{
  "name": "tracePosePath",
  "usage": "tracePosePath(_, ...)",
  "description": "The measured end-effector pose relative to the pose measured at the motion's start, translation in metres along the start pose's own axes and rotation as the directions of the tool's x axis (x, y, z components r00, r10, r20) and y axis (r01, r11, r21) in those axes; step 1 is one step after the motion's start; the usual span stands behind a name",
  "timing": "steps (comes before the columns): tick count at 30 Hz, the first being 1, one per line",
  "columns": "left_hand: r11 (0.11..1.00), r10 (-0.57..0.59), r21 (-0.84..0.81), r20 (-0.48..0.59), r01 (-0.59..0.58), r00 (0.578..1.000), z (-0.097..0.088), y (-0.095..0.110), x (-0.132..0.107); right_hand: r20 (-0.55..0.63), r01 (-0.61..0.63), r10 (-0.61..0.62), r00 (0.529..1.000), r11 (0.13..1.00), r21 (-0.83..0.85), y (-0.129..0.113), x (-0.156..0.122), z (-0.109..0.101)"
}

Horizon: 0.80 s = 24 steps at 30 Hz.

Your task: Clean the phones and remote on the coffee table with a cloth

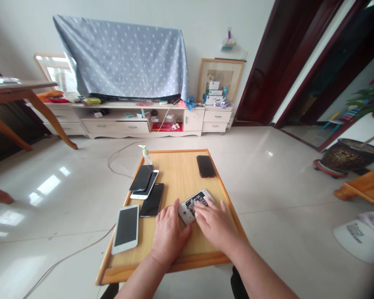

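Observation:
A white phone [185,212] lies aslant on the small wooden table [177,166], its back cover off and a black printed battery area showing. My left hand [168,232] grips its lower left corner, with the index finger and thumb at the edges. Across the battery area lie the spread fingers of my right hand [216,222]. Something greyish shows by those fingertips; I cannot tell what it is. To the left are a black phone [152,200], a white phone with a dark screen [126,229], and another black phone [141,177] overlapping a white-edged phone [152,185].
A dark phone [205,166] lies at the table's far right. A pump bottle [146,155] stands at its far left corner. Beyond is a low white cabinet [115,127] below a dotted blue cloth [127,58]. A cable crosses the floor at left; a potted plant [345,155] stands right.

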<state>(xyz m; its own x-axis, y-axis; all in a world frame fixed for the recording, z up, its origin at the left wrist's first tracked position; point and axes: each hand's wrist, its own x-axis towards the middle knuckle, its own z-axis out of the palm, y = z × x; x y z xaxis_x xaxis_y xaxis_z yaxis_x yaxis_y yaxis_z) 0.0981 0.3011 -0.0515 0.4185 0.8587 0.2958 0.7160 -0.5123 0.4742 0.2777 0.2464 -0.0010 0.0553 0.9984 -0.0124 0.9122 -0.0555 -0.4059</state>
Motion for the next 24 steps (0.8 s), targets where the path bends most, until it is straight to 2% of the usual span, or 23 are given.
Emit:
tracePosePath(2,1.0,-0.002,0.004,-0.01,0.002,1.0,0.001,0.0,0.0,-0.039,-0.114,0.112,0.993,0.993,-0.041,0.008,0.004,-0.003)
tracePosePath(3,1.0,-0.005,0.007,-0.011,0.005,1.0,0.001,0.0,0.0,-0.045,-0.13,0.128,0.991,0.99,-0.046,0.009,0.004,-0.003)
tracePosePath(4,1.0,-0.008,0.01,-0.01,0.008,1.0,0.001,0.0,-0.001,-0.035,-0.11,0.109,0.993,0.993,-0.038,0.008,0.002,-0.002)
tracePosePath(7,1.0,-0.001,0.013,0.008,0.001,1.0,0.001,-0.001,0.0,0.02,0.06,-0.061,0.998,0.998,0.036,-0.005,-0.007,0.004)
tracePosePath(9,1.0,0.004,0.017,0.02,-0.004,1.0,0.0,0.0,0.0,0.039,0.111,-0.114,0.993,0.991,0.068,-0.008,-0.01,0.005)
tracePosePath(11,1.0,-0.001,0.026,0.022,0.001,1.0,-0.001,0.001,0.0,0.027,0.042,-0.043,0.999,0.998,0.047,0.0,-0.006,0.002)
tracePosePath(14,1.0,0.0,0.03,0.003,0.0,1.0,-0.001,0.002,0.0,-0.047,-0.159,0.157,0.986,0.987,-0.025,0.018,0.005,-0.004)
tracePosePath(16,1.0,0.009,0.029,-0.014,-0.008,1.0,0.0,0.002,0.0,-0.088,-0.197,0.192,0.977,0.979,-0.044,0.023,0.007,-0.005)
tracePosePath(21,0.999,0.026,0.035,-0.023,-0.025,0.999,0.003,-0.001,0.001,-0.053,0.03,-0.029,0.998,0.999,0.019,0.009,-0.003,0.008)
tracePosePath(22,0.999,0.027,0.036,-0.019,-0.027,0.999,0.003,-0.001,0.002,-0.055,0.044,-0.043,0.998,0.999,0.017,0.009,-0.003,0.01)
tracePosePath(24,0.999,0.028,0.038,-0.007,-0.028,1.0,0.002,0.0,0.003,-0.087,-0.012,0.011,0.996,1.0,-0.015,0.016,0.002,0.012)
